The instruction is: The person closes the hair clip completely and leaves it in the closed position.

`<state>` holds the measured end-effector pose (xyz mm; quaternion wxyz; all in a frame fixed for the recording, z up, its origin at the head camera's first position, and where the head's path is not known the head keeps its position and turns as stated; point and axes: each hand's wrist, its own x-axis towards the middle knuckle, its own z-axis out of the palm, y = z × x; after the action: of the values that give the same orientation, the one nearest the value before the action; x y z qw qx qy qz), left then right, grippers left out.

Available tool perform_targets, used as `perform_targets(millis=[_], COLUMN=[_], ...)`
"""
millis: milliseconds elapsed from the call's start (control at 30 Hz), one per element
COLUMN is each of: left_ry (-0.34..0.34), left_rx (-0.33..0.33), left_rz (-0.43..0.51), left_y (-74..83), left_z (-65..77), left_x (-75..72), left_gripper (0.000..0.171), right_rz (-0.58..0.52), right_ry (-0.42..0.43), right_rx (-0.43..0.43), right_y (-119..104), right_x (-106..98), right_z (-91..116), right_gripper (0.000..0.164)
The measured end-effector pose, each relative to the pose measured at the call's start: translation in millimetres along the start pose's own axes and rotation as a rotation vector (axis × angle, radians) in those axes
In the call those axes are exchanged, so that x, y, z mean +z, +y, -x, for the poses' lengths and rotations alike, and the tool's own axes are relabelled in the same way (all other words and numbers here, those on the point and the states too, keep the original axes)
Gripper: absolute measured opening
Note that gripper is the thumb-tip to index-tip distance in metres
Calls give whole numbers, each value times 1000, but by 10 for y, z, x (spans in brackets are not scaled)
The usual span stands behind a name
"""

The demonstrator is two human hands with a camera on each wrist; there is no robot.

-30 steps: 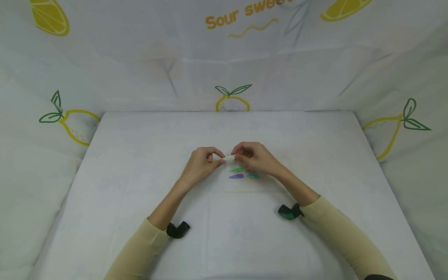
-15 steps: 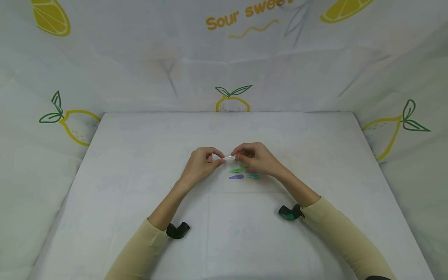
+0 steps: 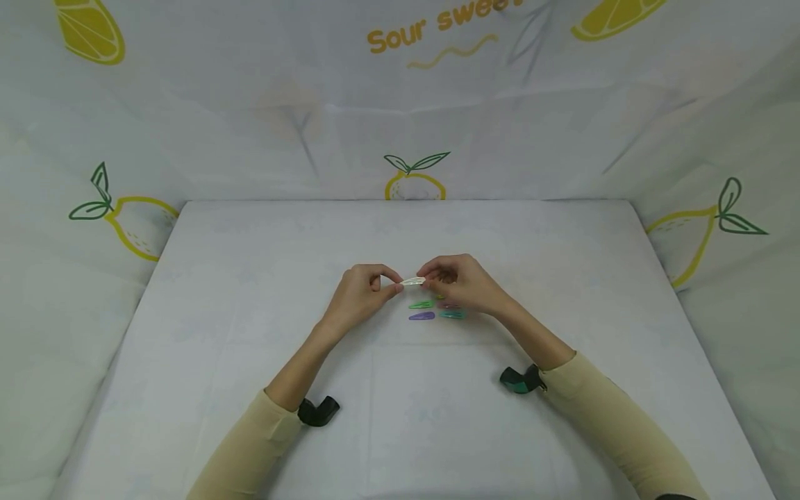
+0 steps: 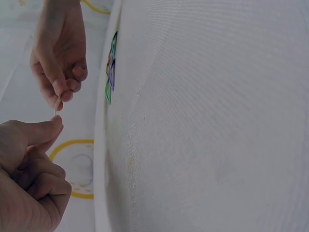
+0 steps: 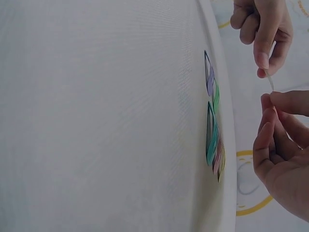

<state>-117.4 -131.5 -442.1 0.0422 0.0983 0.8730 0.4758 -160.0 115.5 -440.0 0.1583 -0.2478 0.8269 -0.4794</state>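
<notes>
A white snap hair clip is held above the table between both hands. My left hand pinches its left end between thumb and index finger. At the other end, the thumb and fingertips of my right hand pinch it. The right wrist view shows the clip edge-on as a thin, slightly bent strip. Below the hands, more snap clips lie on the table: a green clip, a purple clip, a teal clip, a pink clip and a yellow clip. The right hand partly covers the last two in the head view.
A white cloth covers the table. White curtains with lemon prints stand behind it and at both sides. A dark wrist camera sits at the left sleeve, another wrist camera at the right.
My right hand has shifted slightly to the right, and more of the white clip's flat face shows. The left hand has stayed almost still, and the clips on the table have not moved.
</notes>
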Motion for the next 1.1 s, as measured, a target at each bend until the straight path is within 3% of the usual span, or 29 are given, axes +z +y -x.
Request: perform_targets(millis=[467,1100], left_ry=[-40,-89], left_rx=[-18,-35], left_rz=[-22,-91], left_y=[22,-20], left_z=[-11,-65], left_x=[28,91], left_gripper=[11,11], right_rz=[80,104], right_ry=[-8,-68], right_rx=[11,17], right_y=[11,42], right_x=[-38,-50], right_z=[20,-7], right_gripper=[13,11])
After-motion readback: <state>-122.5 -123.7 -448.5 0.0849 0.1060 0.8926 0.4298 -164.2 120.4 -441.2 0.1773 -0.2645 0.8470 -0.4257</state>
